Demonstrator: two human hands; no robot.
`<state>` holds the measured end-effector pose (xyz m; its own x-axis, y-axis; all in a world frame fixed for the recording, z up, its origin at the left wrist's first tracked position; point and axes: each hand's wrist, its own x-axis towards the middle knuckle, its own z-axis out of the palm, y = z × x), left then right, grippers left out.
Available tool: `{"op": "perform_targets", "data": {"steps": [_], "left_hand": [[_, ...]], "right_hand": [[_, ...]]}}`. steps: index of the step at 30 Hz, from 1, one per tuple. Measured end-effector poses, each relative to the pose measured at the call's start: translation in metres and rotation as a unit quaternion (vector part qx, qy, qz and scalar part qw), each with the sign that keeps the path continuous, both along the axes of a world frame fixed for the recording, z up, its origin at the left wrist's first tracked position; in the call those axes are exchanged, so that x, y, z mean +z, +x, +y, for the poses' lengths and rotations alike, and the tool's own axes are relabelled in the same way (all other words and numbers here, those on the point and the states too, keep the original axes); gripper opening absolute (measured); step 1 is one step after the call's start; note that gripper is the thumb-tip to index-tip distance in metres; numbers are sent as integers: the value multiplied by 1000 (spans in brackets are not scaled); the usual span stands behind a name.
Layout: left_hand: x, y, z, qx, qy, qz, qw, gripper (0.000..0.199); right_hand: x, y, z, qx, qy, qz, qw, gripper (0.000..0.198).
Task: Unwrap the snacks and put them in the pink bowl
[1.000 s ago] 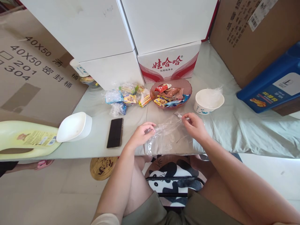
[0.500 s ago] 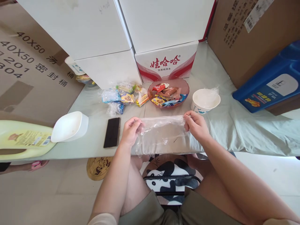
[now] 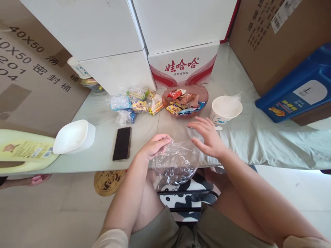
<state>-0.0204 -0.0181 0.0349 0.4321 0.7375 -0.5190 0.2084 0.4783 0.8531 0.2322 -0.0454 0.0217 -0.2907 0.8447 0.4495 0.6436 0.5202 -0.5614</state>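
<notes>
My left hand (image 3: 157,146) pinches the rim of a clear plastic bag (image 3: 177,163), which hangs crumpled over the table's front edge. To its right, my right hand (image 3: 208,137) is open with fingers spread, apart from the bag. Partly behind those fingers lies a slim object with a white end (image 3: 218,128); its kind is hidden. Just beyond stands a white paper bowl (image 3: 224,112) with blue print and clear plastic film inside. A pink ribbed glass bowl (image 3: 168,109) of wrapped snacks sits further back, beside several bagged snacks (image 3: 139,105) on the cloth.
At left are a black phone (image 3: 122,144), a white square bowl (image 3: 74,137) and a pale yellow jug (image 3: 28,150). A blue bottle (image 3: 294,93) leans at right. White boxes (image 3: 181,65) and brown cartons (image 3: 284,44) line the back. Another person's foot (image 3: 38,179) shows at lower left.
The bag was stretched flat between both hands. My right hand has let go of it and opened; the bag now sags from my left hand, lower over the edge.
</notes>
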Motion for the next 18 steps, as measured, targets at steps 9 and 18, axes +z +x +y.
{"op": "perform_targets", "data": {"steps": [9,18], "left_hand": [[0,-5,8,85,-31,-192,977,49],[-4,32,-14,50,0,-265,963,85]], "right_hand": [[2,-20,-16,218,-479,213,823,32],[-12,-43,-8,58,-368,415,830,29]]}}
